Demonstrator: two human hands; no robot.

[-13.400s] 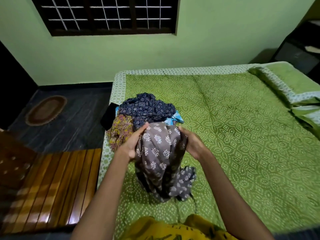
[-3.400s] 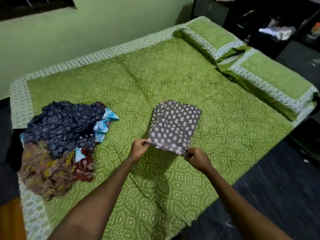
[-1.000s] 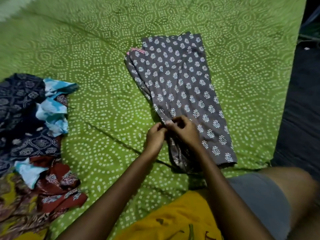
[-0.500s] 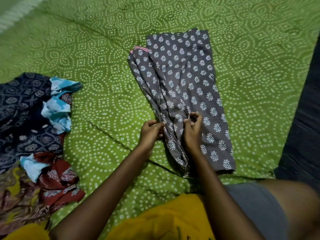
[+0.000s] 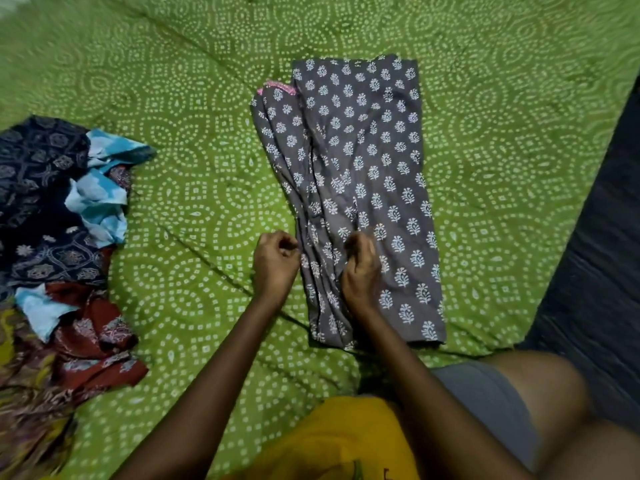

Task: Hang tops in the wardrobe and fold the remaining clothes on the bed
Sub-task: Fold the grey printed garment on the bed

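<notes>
A grey garment (image 5: pixel 367 174) with a white floral print lies folded lengthwise on the green bedspread (image 5: pixel 194 209), with a pink trim showing at its far left corner. My left hand (image 5: pixel 277 263) has its fingers curled at the garment's left edge, pinching the fabric there. My right hand (image 5: pixel 360 268) rests on the bunched pleats near the garment's lower middle and grips a fold of them. A loose pile of clothes (image 5: pixel 59 237) lies at the left: navy print, light blue, maroon and yellow-brown pieces.
The bed's right edge runs diagonally, with dark floor (image 5: pixel 595 258) beyond it. My knee (image 5: pixel 540 403) and yellow top (image 5: pixel 332 441) are at the bottom of the view. Bare bedspread stretches between the pile and the grey garment.
My hands have moved apart along the garment's lower part, the left to its left edge and the right further onto the pleats. The garment lies flatter and wider.
</notes>
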